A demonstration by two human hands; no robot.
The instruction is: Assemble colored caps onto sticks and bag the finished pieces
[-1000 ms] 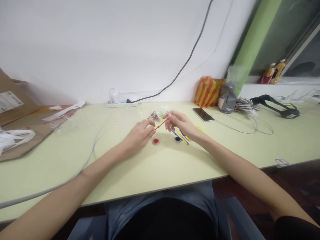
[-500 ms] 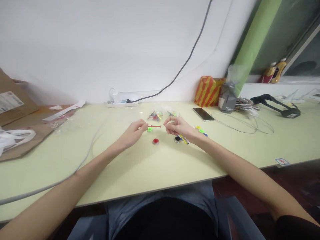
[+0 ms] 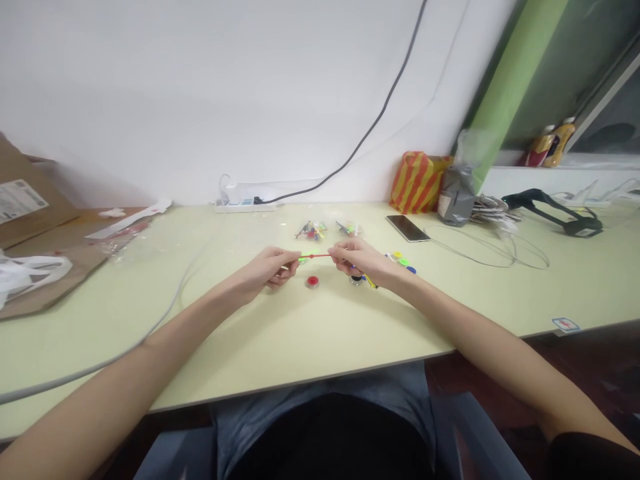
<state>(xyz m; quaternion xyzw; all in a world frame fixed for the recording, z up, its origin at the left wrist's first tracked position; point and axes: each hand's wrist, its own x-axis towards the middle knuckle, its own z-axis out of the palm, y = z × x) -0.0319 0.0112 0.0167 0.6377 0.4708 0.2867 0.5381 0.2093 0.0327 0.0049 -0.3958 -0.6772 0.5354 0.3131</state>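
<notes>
My left hand (image 3: 270, 267) and my right hand (image 3: 357, 259) meet over the middle of the pale green table (image 3: 300, 333). Both pinch the ends of a thin red stick (image 3: 320, 255), held level between them. A small green disc (image 3: 304, 256) sits on the stick at my left fingertips. Just below the stick a red disc (image 3: 313, 282) lies on the table. A black disc (image 3: 356, 280) and yellow and blue sticks (image 3: 369, 281) lie under my right hand.
More coloured discs (image 3: 400, 259) and small bags of parts (image 3: 311, 231) lie behind the hands. A phone (image 3: 407, 228), a striped bag (image 3: 417, 182), a power strip (image 3: 245, 206), a grey cable (image 3: 165, 320) and cardboard (image 3: 45, 267) surround them.
The red stick went from tilted to level. My left hand picked up a green disc and brought it onto the stick's left end. Both hands have drawn slightly closer to me.
</notes>
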